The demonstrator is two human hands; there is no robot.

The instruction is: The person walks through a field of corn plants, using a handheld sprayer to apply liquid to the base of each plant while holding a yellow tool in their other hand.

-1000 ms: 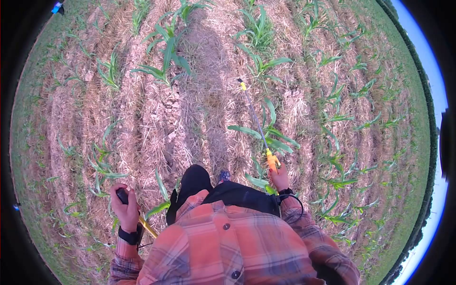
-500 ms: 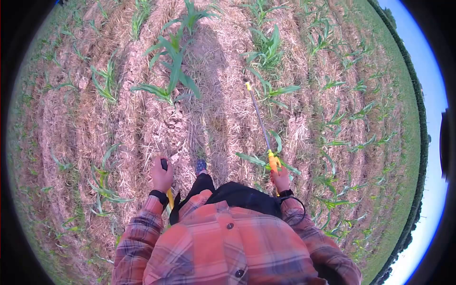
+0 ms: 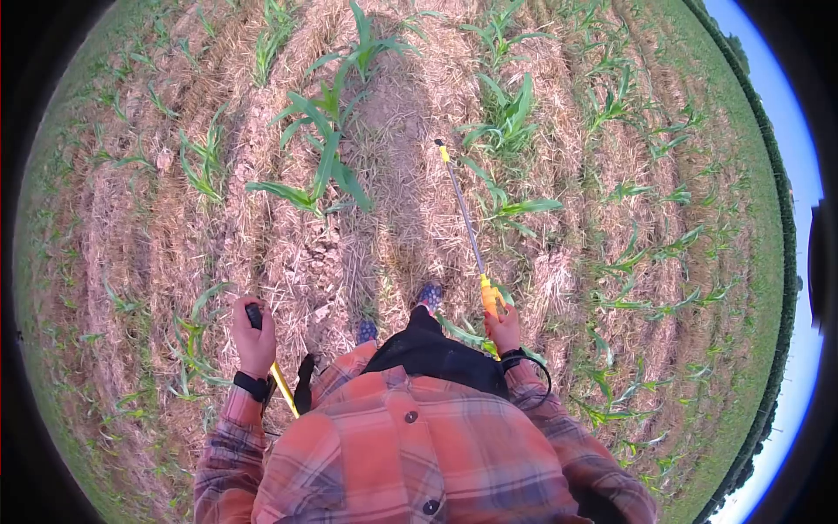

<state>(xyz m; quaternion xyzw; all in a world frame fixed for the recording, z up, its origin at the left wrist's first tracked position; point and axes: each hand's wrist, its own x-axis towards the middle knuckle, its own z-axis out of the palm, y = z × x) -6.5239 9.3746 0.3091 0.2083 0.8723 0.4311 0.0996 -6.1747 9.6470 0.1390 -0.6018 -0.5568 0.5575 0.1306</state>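
My left hand (image 3: pixel 254 343) is closed around a black grip (image 3: pixel 254 315). Behind that wrist a yellow bar (image 3: pixel 284 389) runs down toward my body; it looks like the lever of a pump, though the join is hidden. In my right hand (image 3: pixel 504 333) is the yellow handle of a spray wand (image 3: pixel 468 218). Its thin metal tube points forward and slightly left, ending in a yellow piece with a dark nozzle over the straw-strewn soil. Right of the tube stands a young corn plant (image 3: pixel 515 208). Whether spray comes out cannot be seen.
Rows of young corn plants (image 3: pixel 323 166) run forward on both sides, with straw and dry soil between. Two dark patterned shoes (image 3: pixel 429 295) show below me. A dark looped hose or cord (image 3: pixel 546 375) hangs by my right wrist. Trees line the field's edge at right.
My left hand has moved left and slightly down with the grip. The right hand and wand have shifted a little left. A second shoe has come into view ahead.
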